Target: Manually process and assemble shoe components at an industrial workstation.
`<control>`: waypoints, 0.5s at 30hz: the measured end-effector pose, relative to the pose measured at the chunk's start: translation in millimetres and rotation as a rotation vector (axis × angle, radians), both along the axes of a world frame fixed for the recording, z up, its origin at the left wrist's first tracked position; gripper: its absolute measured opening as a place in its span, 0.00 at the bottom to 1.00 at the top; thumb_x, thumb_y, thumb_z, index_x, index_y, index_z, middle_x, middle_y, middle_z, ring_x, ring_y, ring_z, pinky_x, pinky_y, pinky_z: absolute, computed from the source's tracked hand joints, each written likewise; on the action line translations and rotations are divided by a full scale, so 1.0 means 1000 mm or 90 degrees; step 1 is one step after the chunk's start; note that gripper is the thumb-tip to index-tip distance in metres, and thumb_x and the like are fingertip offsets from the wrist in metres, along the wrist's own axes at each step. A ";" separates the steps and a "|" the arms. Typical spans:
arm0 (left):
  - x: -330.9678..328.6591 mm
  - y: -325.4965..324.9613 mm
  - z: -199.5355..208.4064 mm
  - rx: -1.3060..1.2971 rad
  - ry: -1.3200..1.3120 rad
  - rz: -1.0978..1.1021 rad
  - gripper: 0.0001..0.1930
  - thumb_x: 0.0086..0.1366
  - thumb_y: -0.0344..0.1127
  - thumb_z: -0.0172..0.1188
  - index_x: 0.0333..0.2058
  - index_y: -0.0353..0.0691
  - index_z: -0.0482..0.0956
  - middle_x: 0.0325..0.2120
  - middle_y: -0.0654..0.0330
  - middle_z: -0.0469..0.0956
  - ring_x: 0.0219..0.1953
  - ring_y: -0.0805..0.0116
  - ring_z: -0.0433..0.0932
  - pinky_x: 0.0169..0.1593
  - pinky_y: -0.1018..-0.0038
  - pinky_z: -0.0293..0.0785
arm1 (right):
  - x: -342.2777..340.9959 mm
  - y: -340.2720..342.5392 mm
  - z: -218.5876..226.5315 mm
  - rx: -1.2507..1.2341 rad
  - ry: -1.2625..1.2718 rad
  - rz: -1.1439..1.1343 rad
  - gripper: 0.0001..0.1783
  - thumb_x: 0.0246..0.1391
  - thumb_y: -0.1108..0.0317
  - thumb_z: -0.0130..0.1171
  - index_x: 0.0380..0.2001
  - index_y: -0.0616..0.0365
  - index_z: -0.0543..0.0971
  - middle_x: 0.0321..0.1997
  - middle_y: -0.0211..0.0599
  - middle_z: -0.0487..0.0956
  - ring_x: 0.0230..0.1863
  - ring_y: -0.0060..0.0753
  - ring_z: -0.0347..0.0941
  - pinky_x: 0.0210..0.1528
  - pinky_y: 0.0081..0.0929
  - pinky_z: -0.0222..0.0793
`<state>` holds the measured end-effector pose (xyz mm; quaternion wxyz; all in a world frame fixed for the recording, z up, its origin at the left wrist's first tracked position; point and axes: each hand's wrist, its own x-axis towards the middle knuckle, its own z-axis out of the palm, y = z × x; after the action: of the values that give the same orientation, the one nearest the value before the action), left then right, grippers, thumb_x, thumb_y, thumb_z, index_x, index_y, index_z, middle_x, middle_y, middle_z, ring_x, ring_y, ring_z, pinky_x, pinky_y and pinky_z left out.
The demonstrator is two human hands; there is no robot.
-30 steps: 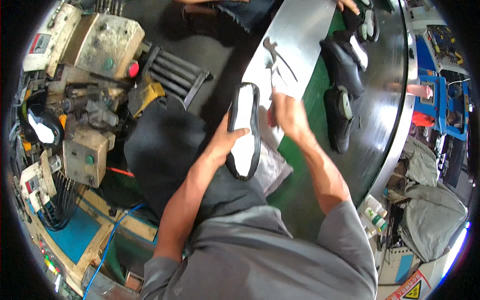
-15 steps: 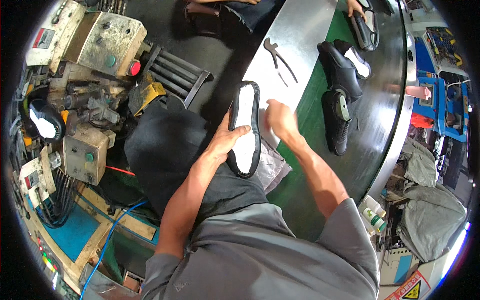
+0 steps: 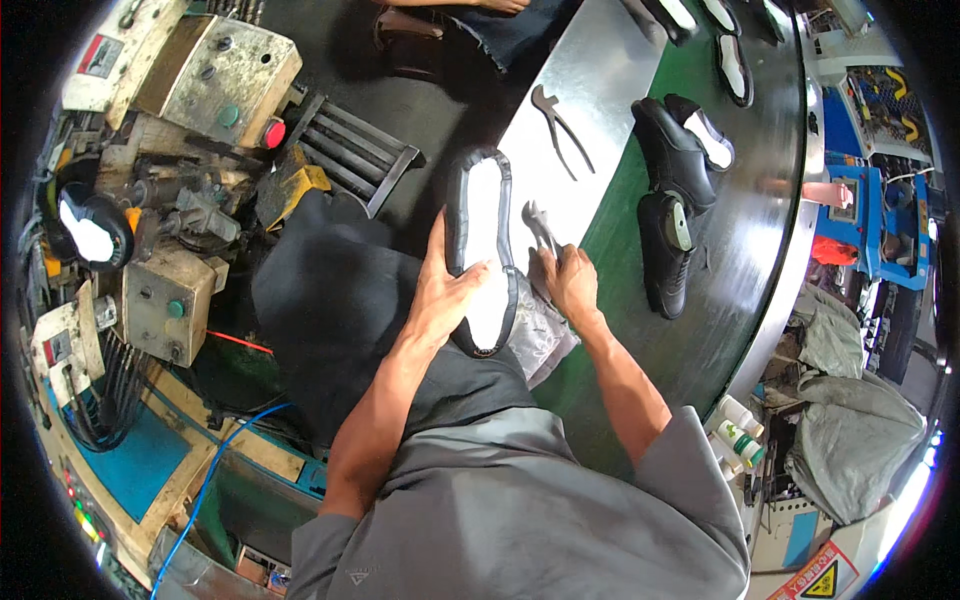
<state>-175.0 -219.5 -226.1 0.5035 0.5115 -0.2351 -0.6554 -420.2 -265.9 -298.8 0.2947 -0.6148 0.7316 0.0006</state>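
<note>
My left hand (image 3: 440, 296) grips a black shoe (image 3: 483, 225) turned bottom up, toe and heel lengthwise over my lap, with its white underside facing me. The thumb presses on that white bottom while the fingers go round the left side. Just right of the shoe, my right hand (image 3: 570, 284) is closed round the handles of metal pliers (image 3: 538, 224), their head pointing away from me. Another pair of pliers (image 3: 562, 128) lies on the metal tabletop (image 3: 600, 75) farther off.
Black shoes (image 3: 672, 150) and more white-bottomed shoes (image 3: 735, 70) rest on the green conveyor (image 3: 625, 230) at right. A grimy machine (image 3: 215, 80) with buttons stands at left. Beyond, a person's hand (image 3: 503, 5) shows at the top. Crumpled plastic (image 3: 540, 335) lies beside my lap.
My right hand, blurred beside the shoe before, now clasps pliers. The shoe in my left hand has shifted slightly left. At top right, a person's hand has left the shoes.
</note>
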 end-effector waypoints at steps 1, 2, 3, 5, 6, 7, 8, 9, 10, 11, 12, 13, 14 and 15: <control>0.002 0.000 0.019 -0.027 -0.057 0.002 0.49 0.70 0.22 0.68 0.82 0.38 0.48 0.75 0.48 0.63 0.70 0.60 0.71 0.72 0.64 0.72 | 0.004 0.002 0.007 -0.132 -0.014 0.059 0.26 0.71 0.51 0.65 0.47 0.70 0.83 0.48 0.70 0.84 0.52 0.71 0.83 0.53 0.61 0.77; 0.006 0.000 0.034 -0.057 -0.115 0.005 0.49 0.70 0.22 0.68 0.82 0.38 0.47 0.76 0.48 0.62 0.71 0.59 0.70 0.72 0.64 0.72 | 0.014 -0.002 0.021 -0.265 -0.030 0.120 0.27 0.70 0.51 0.67 0.52 0.70 0.82 0.56 0.71 0.82 0.58 0.69 0.81 0.58 0.59 0.76; 0.012 0.001 0.044 -0.051 -0.150 -0.004 0.50 0.69 0.24 0.69 0.82 0.37 0.47 0.76 0.45 0.62 0.72 0.56 0.70 0.73 0.61 0.71 | 0.026 -0.010 0.035 -0.213 -0.162 0.065 0.32 0.69 0.51 0.68 0.61 0.69 0.79 0.69 0.67 0.75 0.65 0.65 0.77 0.65 0.53 0.73; 0.024 0.008 0.050 -0.121 -0.201 0.004 0.51 0.68 0.25 0.70 0.82 0.37 0.47 0.76 0.44 0.63 0.72 0.54 0.70 0.73 0.61 0.71 | 0.072 -0.028 0.080 -0.155 -0.500 -0.071 0.29 0.71 0.57 0.66 0.65 0.70 0.78 0.65 0.57 0.80 0.60 0.43 0.82 0.56 0.39 0.81; 0.030 0.012 0.052 -0.182 -0.254 0.011 0.52 0.67 0.25 0.71 0.82 0.36 0.47 0.75 0.42 0.63 0.73 0.52 0.70 0.73 0.60 0.70 | 0.097 -0.034 0.106 -0.098 -0.710 -0.158 0.30 0.72 0.58 0.66 0.66 0.70 0.77 0.64 0.53 0.82 0.58 0.36 0.83 0.56 0.35 0.81; 0.034 0.015 0.062 -0.166 -0.231 0.004 0.53 0.66 0.28 0.73 0.82 0.35 0.48 0.75 0.40 0.64 0.74 0.49 0.69 0.75 0.57 0.67 | 0.109 -0.044 0.127 -0.128 -0.622 -0.064 0.29 0.73 0.59 0.65 0.66 0.71 0.76 0.61 0.48 0.83 0.55 0.30 0.82 0.55 0.31 0.79; 0.040 0.022 0.066 -0.178 -0.228 0.008 0.53 0.66 0.28 0.73 0.82 0.35 0.48 0.75 0.40 0.64 0.74 0.49 0.69 0.75 0.57 0.67 | 0.121 -0.049 0.142 -0.154 -0.534 0.030 0.28 0.75 0.60 0.64 0.66 0.72 0.76 0.57 0.42 0.84 0.51 0.23 0.81 0.53 0.27 0.78; 0.047 0.029 0.068 -0.206 -0.256 -0.011 0.53 0.65 0.29 0.73 0.82 0.35 0.49 0.75 0.39 0.64 0.74 0.48 0.68 0.75 0.56 0.66 | 0.134 -0.047 0.150 -0.173 -0.557 0.022 0.25 0.76 0.60 0.63 0.63 0.73 0.79 0.47 0.32 0.85 0.45 0.19 0.77 0.50 0.22 0.75; 0.054 0.037 0.071 -0.232 -0.284 -0.028 0.54 0.64 0.31 0.74 0.82 0.36 0.49 0.75 0.39 0.64 0.75 0.47 0.67 0.76 0.55 0.65 | 0.141 -0.043 0.160 -0.183 -0.554 0.030 0.25 0.76 0.60 0.63 0.63 0.73 0.79 0.47 0.32 0.85 0.45 0.19 0.77 0.50 0.22 0.75; 0.064 0.046 0.076 -0.225 -0.261 -0.056 0.56 0.63 0.29 0.73 0.82 0.32 0.46 0.78 0.46 0.60 0.76 0.56 0.64 0.79 0.60 0.60 | 0.146 -0.036 0.170 -0.156 -0.604 -0.020 0.24 0.76 0.60 0.63 0.61 0.72 0.81 0.43 0.29 0.84 0.43 0.18 0.75 0.49 0.22 0.73; 0.069 0.055 0.074 -0.234 -0.258 -0.053 0.56 0.63 0.29 0.73 0.82 0.32 0.46 0.78 0.46 0.60 0.76 0.56 0.64 0.79 0.60 0.60 | 0.151 -0.029 0.178 -0.128 -0.654 -0.072 0.23 0.76 0.60 0.63 0.59 0.72 0.82 0.40 0.25 0.83 0.42 0.17 0.74 0.47 0.21 0.72; 0.072 0.068 0.068 -0.260 -0.218 -0.040 0.58 0.62 0.30 0.74 0.82 0.32 0.44 0.78 0.45 0.58 0.77 0.56 0.62 0.79 0.60 0.59 | 0.157 -0.021 0.181 -0.154 -0.636 -0.036 0.22 0.77 0.58 0.61 0.56 0.70 0.84 0.37 0.24 0.81 0.40 0.17 0.72 0.45 0.22 0.71; 0.073 0.078 0.062 -0.287 -0.175 -0.032 0.60 0.62 0.32 0.75 0.83 0.32 0.42 0.79 0.45 0.56 0.78 0.55 0.61 0.79 0.60 0.58 | 0.159 -0.016 0.178 -0.163 -0.634 -0.034 0.22 0.77 0.58 0.61 0.56 0.70 0.84 0.37 0.24 0.81 0.40 0.17 0.72 0.45 0.22 0.71; 0.070 0.088 0.057 -0.272 -0.147 -0.020 0.62 0.60 0.33 0.76 0.83 0.32 0.40 0.80 0.44 0.53 0.79 0.56 0.58 0.80 0.60 0.56 | 0.159 -0.009 0.170 -0.194 -0.561 0.004 0.22 0.78 0.58 0.59 0.56 0.70 0.84 0.37 0.24 0.81 0.39 0.17 0.71 0.44 0.22 0.70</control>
<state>-105.5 -131.0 -169.5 0.5599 0.4614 -0.4323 -0.5355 -261.0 -275.3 -128.9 0.4834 -0.5952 0.5265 -0.3672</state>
